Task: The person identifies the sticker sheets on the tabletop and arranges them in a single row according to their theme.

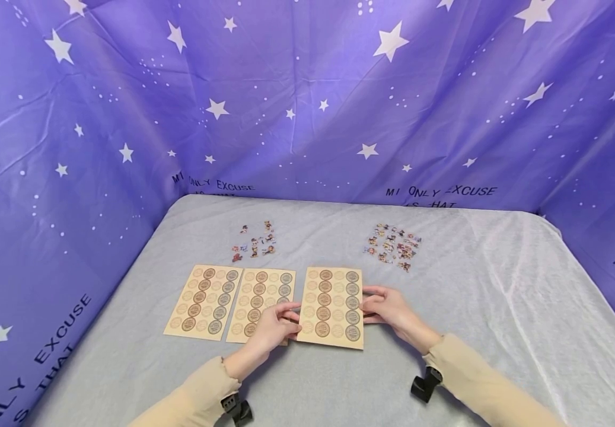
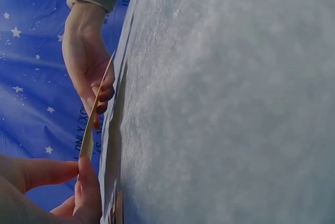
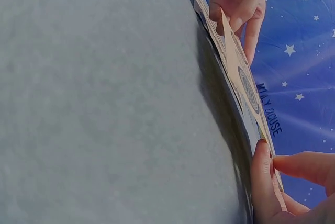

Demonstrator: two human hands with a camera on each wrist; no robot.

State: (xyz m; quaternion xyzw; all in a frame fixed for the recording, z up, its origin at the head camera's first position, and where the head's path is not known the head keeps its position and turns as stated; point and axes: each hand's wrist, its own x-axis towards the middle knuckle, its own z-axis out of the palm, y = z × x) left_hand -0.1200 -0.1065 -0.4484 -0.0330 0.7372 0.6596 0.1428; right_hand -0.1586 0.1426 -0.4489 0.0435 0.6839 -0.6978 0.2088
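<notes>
- The held sheet (image 1: 332, 307), tan with 5 rows of 4 round labels, is between the 2 hands, raised above the grey cloth-covered table (image 1: 339, 391)
- The left hand (image 1: 271, 332) pinches the sheet's left edge, thumb and fingers nearly closed on the thin card
- The right hand (image 1: 391, 309) pinches the right edge between thumb and fingers, with hardly any gap beyond the card's thickness
- The middle sheet (image 1: 256, 302), with similar labels, lies on the table, its lower right part hidden behind the left hand
- The left sheet (image 1: 203, 303) lies just beside it, slightly slanted
- Farther back, 2 groups of small colourful figures rest on the table: a sparser left group (image 1: 255, 246) and a denser right group (image 1: 389, 244)
- Beige sleeves (image 1: 483, 373) cover both forearms, and a purple-blue backdrop (image 1: 296, 89) with white stars hangs behind
</notes>
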